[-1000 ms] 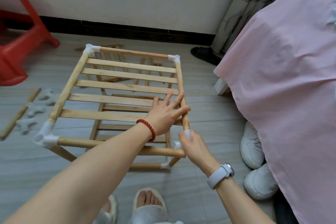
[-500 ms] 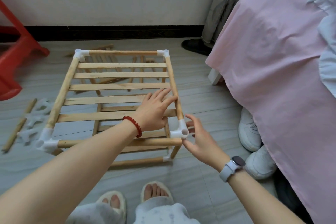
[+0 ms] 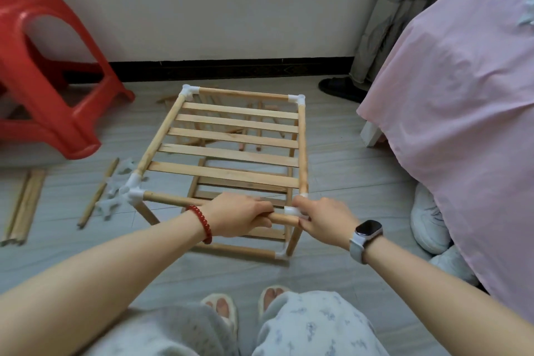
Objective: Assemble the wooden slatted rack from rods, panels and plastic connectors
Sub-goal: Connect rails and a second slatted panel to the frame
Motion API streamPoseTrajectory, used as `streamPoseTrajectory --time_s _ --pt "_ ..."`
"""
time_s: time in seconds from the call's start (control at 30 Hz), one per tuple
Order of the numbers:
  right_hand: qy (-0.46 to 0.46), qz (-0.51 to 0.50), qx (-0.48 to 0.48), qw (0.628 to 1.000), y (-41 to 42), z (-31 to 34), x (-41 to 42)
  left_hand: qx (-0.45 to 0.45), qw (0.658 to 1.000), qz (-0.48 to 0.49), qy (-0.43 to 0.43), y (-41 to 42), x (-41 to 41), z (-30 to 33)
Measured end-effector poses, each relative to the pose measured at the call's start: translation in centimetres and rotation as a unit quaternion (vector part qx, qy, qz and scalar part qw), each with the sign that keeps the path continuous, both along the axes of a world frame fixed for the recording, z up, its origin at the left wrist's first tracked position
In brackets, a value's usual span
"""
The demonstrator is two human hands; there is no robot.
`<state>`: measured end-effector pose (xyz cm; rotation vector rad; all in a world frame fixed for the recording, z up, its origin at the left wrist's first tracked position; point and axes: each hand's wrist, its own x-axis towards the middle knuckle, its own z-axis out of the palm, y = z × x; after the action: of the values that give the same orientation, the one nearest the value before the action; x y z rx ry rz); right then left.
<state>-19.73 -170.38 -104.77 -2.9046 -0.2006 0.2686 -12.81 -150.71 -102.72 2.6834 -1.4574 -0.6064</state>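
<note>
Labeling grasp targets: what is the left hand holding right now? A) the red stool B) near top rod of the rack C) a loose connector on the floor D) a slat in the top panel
B: the left hand has its fingers curled round the near top rod of the rack, just left of the corner connector that the right hand grips.

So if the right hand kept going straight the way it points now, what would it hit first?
The right hand points left along the near rod, so it would likely meet the left hand gripping that rod.
</note>
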Motion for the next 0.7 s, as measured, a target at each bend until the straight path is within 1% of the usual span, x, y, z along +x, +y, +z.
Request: streamPoseTrajectory --time_s 0.07,0.13,0.2,0.23,0.3,0.37,0.4,0.5,0.57,0.63,0.7 --pt "-0.041 0.022 -0.082 0.996 0.3 0.4 0.0 -0.03 0.999 0.013 -0.027 0.4 -0.2 -0.4" --pt "-0.08 0.05 -0.126 0.988 0.9 0.9 0.1 -0.056 0.997 0.035 -0.038 1.2 -0.3 -0.7" --pt "-0.103 0.113 -0.157 0.976 0.7 1.5 0.5 -0.076 0.995 0.044 -0.051 1.5 -0.5 -1.0" --pt "-0.104 0.148 -0.173 0.968 0.5 1.8 0.9 -0.088 0.992 0.048 -0.07 1.6 -0.6 -1.3" --pt "-0.063 0.206 -0.208 0.954 0.3 2.2 2.2 -0.133 0.98 0.077 -0.124 1.8 -0.8 -2.1" --pt "-0.012 0.226 -0.208 0.951 0.8 2.4 3.3 -0.168 0.964 0.116 -0.169 2.1 -0.6 -2.5" --pt "0.002 0.234 -0.2 0.951 1.6 2.3 3.8 -0.172 0.959 0.136 -0.177 2.6 -0.3 -2.8" --pt "-0.017 0.257 -0.186 0.948 3.9 1.7 4.8 -0.19 0.951 0.177 -0.167 4.9 0.7 -3.4" --pt "-0.032 0.257 -0.165 0.952 5.2 1.5 5.5 -0.219 0.944 0.184 -0.166 6.7 1.3 -3.5" --pt "-0.038 0.251 -0.134 0.958 6.6 1.2 6.1 -0.264 0.927 0.191 -0.184 8.2 1.5 -3.6" --pt "-0.043 0.246 -0.119 0.961 8.0 0.9 6.3 -0.304 0.9 0.229 -0.213 9.4 1.3 -4.3"
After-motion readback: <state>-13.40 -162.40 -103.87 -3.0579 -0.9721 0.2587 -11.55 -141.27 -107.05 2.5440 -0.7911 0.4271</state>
